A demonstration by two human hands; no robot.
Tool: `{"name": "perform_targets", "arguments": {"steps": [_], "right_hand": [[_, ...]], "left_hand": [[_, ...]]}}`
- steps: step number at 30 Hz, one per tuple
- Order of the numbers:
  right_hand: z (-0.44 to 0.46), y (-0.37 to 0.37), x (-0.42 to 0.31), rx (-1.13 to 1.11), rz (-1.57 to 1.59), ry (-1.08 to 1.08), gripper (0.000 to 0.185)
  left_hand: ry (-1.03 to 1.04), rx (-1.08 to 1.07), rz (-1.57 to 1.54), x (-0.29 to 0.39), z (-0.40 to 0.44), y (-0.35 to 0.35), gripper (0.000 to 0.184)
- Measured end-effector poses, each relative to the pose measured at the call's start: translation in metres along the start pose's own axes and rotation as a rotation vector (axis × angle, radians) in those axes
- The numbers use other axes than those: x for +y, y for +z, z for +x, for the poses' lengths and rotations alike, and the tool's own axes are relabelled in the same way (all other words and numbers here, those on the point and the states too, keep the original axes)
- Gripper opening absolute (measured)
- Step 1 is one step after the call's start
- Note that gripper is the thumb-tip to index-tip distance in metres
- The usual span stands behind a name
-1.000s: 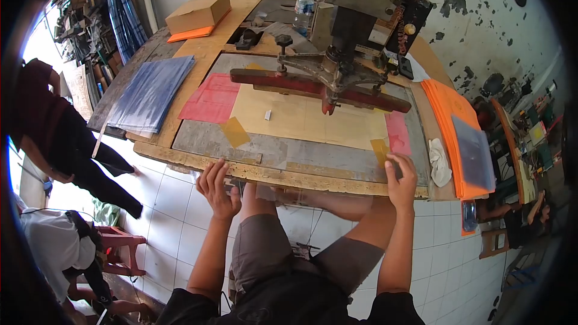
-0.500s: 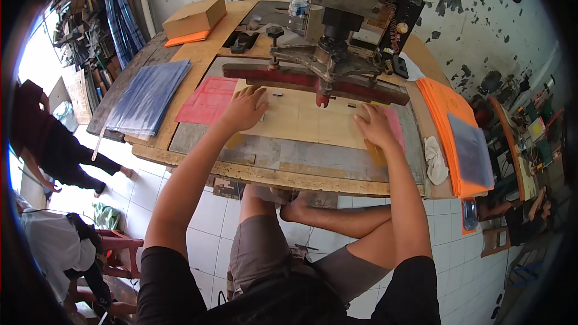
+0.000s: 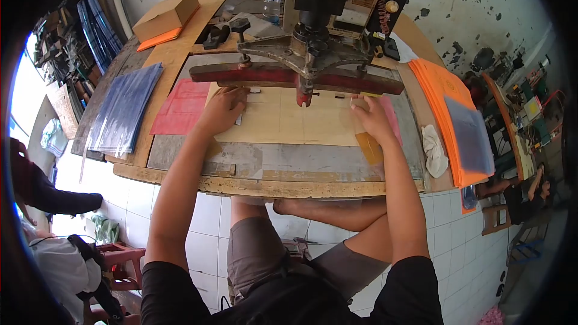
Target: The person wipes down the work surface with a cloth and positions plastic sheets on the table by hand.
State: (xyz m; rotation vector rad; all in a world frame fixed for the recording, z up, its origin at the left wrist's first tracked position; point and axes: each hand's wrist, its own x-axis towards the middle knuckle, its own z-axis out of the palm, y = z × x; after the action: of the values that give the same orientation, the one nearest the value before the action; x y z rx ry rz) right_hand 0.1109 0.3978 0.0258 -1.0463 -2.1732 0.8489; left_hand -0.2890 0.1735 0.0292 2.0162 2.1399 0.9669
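Note:
A cream sheet (image 3: 289, 121) lies on the grey metal plate (image 3: 241, 162) of a press, in front of its red-edged bar (image 3: 265, 77). My left hand (image 3: 224, 110) rests on the sheet's left end, fingers stretched toward the bar and thumb apart. On the right end lies my right hand (image 3: 373, 119), thumb and fingers apart, beside a yellow-brown strip (image 3: 369, 147). Small dark pieces (image 3: 340, 95) sit along the sheet's far side. Pink material (image 3: 178, 108) shows from under the sheet at the left. Some fingertips are hard to make out.
Blue clear plastic sheets (image 3: 126, 108) lie at the left, with a cardboard box (image 3: 167, 15) behind them. Orange folders (image 3: 442, 102) and a white cloth (image 3: 434, 150) are at the right. The press head (image 3: 313, 30) overhangs the plate. People are at both sides.
The view has shifted slightly. Both hands stay on the sheet's ends, with the left fingers nearer the bar and drawn closer together. A person at the left has moved.

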Motion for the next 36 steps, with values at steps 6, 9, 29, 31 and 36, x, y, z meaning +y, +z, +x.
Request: {"name": "perform_targets", "arguments": {"steps": [6,9,29,31,36], "right_hand": [[0.0,-0.002,-0.012,-0.02,0.243,0.074,0.022],[-0.001,-0.004,-0.014,-0.051,0.361,0.058,0.017],[-0.022,-0.016,-0.025,-0.074,-0.052,-0.289,0.019],[-0.022,-0.012,-0.026,-0.085,-0.09,-0.356,0.019],[-0.027,0.0,-0.04,-0.129,-0.116,-0.388,0.027]], "left_hand": [[-0.077,0.027,-0.11,0.006,-0.003,-0.005,0.04],[-0.132,-0.001,-0.269,0.005,-0.004,-0.004,0.038],[0.177,-0.004,-0.142,0.036,-0.008,-0.017,0.031],[0.202,-0.069,-0.115,0.035,-0.007,-0.016,0.035],[0.209,-0.095,-0.115,0.05,-0.008,-0.012,0.038]]}}
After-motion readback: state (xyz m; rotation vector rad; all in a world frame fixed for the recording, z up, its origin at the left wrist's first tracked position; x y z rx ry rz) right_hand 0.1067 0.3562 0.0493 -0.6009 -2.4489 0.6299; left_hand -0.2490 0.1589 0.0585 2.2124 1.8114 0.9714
